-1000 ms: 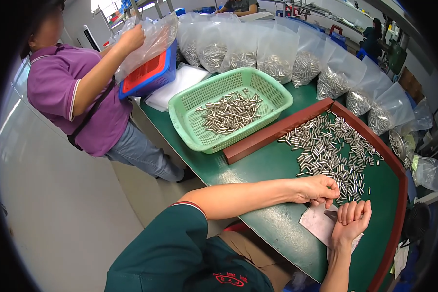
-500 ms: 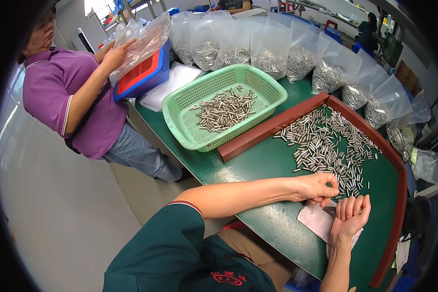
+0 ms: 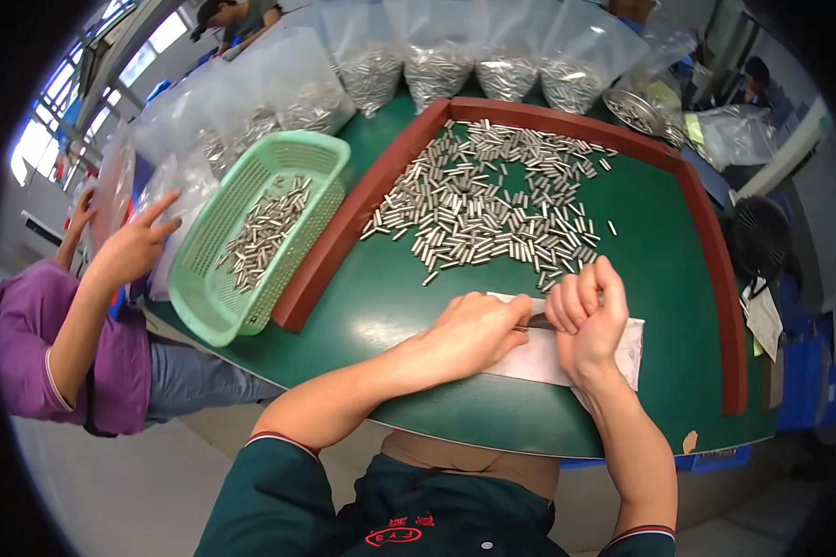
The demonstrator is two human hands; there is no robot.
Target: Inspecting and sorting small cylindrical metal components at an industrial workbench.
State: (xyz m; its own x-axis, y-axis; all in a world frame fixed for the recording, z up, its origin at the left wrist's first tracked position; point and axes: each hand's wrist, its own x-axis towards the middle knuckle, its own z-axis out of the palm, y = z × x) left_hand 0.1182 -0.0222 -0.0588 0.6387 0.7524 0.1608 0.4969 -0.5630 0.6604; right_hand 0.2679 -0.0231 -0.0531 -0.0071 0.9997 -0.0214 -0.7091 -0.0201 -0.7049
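Small metal pins (image 3: 492,204) lie spread across the green table (image 3: 390,306) in front of me. My left hand (image 3: 474,336) is closed, its thumb and fingertips bent together beside the right fingers. My right hand (image 3: 593,320) is turned palm up with its fingers curled in. Something dark and thin shows between the two hands, but what either hand holds is hidden. Beneath them is a pale, whitish sheet (image 3: 534,357) on the table, partly covered by both hands.
Reddish-brown rails (image 3: 381,190) frame the pins. At the left stands a green basket (image 3: 190,278) with more pins, beside a co-worker in purple (image 3: 46,343) with a hand raised near clear plastic. Plastic bags of pins (image 3: 437,70) line the back. A metal bowl (image 3: 636,111) sits at the back right.
My view has swung to the right, so the basket and co-worker appear farther left. My hands remain close together over the sheet. The co-worker's near hand has its fingers spread now.
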